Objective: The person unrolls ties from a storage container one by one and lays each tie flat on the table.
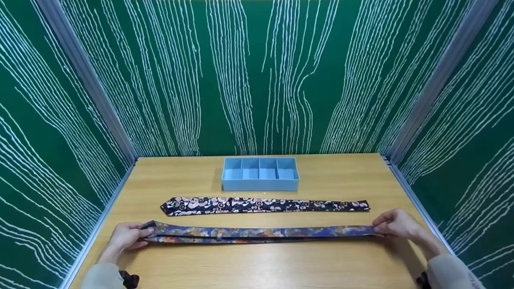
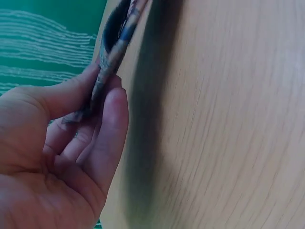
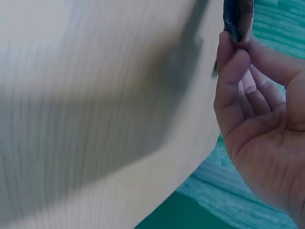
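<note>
A multicoloured blue and orange necktie (image 1: pixel 261 233), folded double, stretches sideways between two hands above the table. My left hand (image 1: pixel 127 236) pinches its wide left end between thumb and fingers; the left wrist view shows the folded tie (image 2: pixel 112 59) edge-on in that grip. At the other end my right hand (image 1: pixel 395 224) pinches the narrow fold, and in the right wrist view the tie's end (image 3: pixel 239 21) sits between thumb and fingertips. Behind it a black necktie with pink flowers (image 1: pixel 261 205) lies flat on the table, folded, its pointed end to the left.
A light blue box (image 1: pixel 260 185) with several compartments stands at the back of the wooden table (image 1: pixel 257 265). Green panels (image 1: pixel 257 80) with white wavy lines and grey metal posts (image 1: pixel 88 76) enclose the table at the back and both sides.
</note>
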A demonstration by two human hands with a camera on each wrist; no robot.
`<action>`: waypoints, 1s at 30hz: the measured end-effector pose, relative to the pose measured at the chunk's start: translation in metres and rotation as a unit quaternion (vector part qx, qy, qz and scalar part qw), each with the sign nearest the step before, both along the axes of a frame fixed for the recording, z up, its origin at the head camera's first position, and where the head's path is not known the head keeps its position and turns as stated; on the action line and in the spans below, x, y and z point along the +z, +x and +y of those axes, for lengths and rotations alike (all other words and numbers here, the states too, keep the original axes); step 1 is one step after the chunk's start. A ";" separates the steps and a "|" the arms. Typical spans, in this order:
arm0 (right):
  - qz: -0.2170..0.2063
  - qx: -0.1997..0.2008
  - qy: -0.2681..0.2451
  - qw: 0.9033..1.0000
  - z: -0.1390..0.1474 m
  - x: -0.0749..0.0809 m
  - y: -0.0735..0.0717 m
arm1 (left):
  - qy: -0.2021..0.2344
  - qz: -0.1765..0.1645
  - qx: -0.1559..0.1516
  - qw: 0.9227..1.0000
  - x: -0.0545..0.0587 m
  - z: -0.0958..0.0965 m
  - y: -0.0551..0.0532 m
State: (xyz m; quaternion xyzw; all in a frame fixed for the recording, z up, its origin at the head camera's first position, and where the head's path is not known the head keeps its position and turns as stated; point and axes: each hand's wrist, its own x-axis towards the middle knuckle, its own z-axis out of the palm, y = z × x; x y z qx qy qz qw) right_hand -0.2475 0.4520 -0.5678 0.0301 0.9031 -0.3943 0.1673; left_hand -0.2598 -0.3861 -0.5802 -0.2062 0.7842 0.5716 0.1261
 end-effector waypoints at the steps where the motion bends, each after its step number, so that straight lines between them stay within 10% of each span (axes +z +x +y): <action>1: -0.003 -0.002 -0.005 1.000 0.005 0.001 -0.001 | 0.011 -0.003 0.001 1.000 -0.001 -0.001 -0.001; 8: -0.014 -0.075 -0.042 0.996 0.017 0.000 -0.003 | 0.071 0.017 0.034 0.997 0.000 0.008 -0.007; 30: -0.013 -0.168 -0.010 0.986 0.003 -0.019 -0.001 | -0.158 0.024 0.040 0.986 -0.005 0.028 -0.002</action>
